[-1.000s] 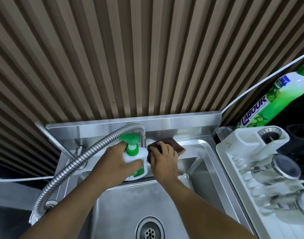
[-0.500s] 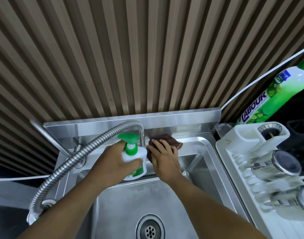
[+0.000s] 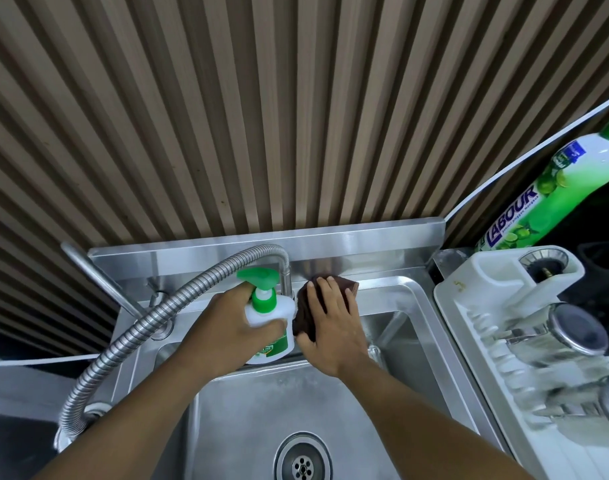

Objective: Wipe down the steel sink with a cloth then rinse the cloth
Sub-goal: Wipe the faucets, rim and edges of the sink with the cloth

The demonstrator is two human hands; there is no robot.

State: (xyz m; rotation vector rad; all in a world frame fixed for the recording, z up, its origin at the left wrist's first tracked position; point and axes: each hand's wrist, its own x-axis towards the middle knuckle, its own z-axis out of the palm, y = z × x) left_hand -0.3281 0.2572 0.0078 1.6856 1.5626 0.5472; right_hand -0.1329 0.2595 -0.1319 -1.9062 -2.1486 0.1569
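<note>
Directly beneath the flat-fingered right grip (image 3: pixel 330 323) lies the cloth (image 3: pixel 347 284); left grip (image 3: pixel 223 327) clasps soap bottle (image 3: pixel 271 309).

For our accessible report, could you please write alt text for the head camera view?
A person's right hand presses a brown cloth on the back ledge of the steel sink while the left hand holds a soap pump bottle beside it.

Pump bottle (image 3: pixel 270 308); LABOUR bottle (image 3: pixel 552 199) behind dish rack (image 3: pixel 467 301).

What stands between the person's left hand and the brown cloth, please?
In the head view, the white pump bottle stands there, gripped by the left hand, beside the cloth under the right hand.
</note>
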